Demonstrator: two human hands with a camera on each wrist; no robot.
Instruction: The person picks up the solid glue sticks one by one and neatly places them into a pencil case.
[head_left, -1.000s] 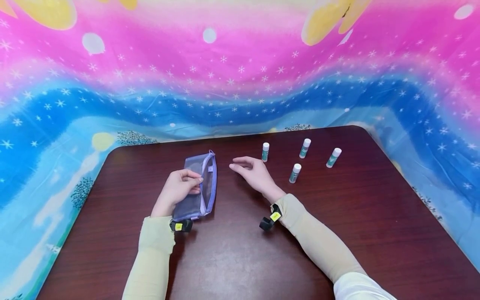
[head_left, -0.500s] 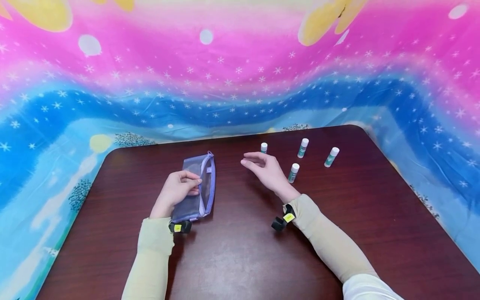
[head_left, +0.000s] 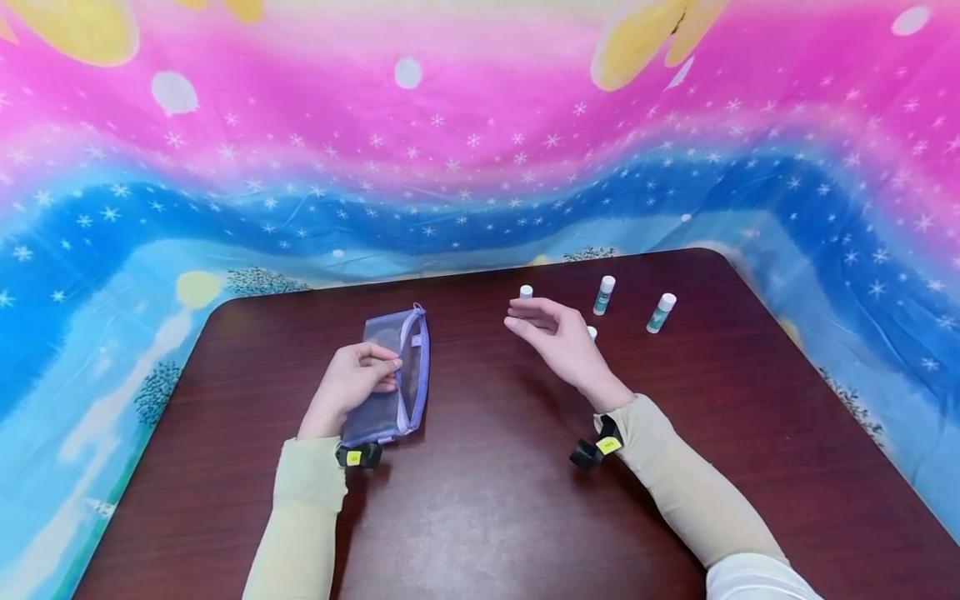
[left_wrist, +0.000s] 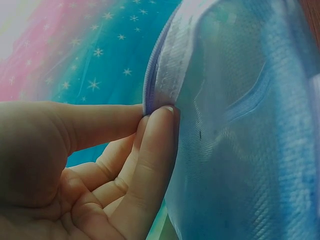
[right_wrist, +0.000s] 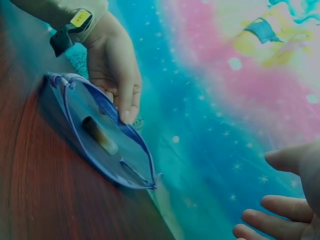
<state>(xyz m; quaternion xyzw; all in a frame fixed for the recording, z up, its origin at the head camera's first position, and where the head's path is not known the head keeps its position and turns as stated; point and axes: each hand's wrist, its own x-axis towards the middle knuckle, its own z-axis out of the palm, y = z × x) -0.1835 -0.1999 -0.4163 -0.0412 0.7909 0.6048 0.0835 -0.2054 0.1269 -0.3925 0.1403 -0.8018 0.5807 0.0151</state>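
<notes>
My left hand (head_left: 352, 383) pinches the near lip of a purple mesh zip pouch (head_left: 422, 375) between thumb and forefinger, holding its mouth spread. In the left wrist view, thumb and fingertip meet at the zipper edge (left_wrist: 159, 75). A small cylinder (right_wrist: 100, 135), dark at one end and pale at the other, shows inside the pouch in the right wrist view. My right hand (head_left: 558, 342) hovers right of the pouch, fingers extended and holding nothing. Behind it, two white-capped glue sticks (head_left: 526, 292) are mostly hidden, one showing only its cap (head_left: 592, 332).
Two more glue sticks with teal labels stand farther right, one near the back (head_left: 603, 295) and one beyond it (head_left: 661, 313). The dark brown table (head_left: 465, 517) has rounded back corners. A printed pink and blue cloth (head_left: 480, 200) hangs behind it.
My right hand has moved right, away from the pouch and toward the glue sticks, now covering parts of two of them. The left hand keeps its pinch on the pouch.
</notes>
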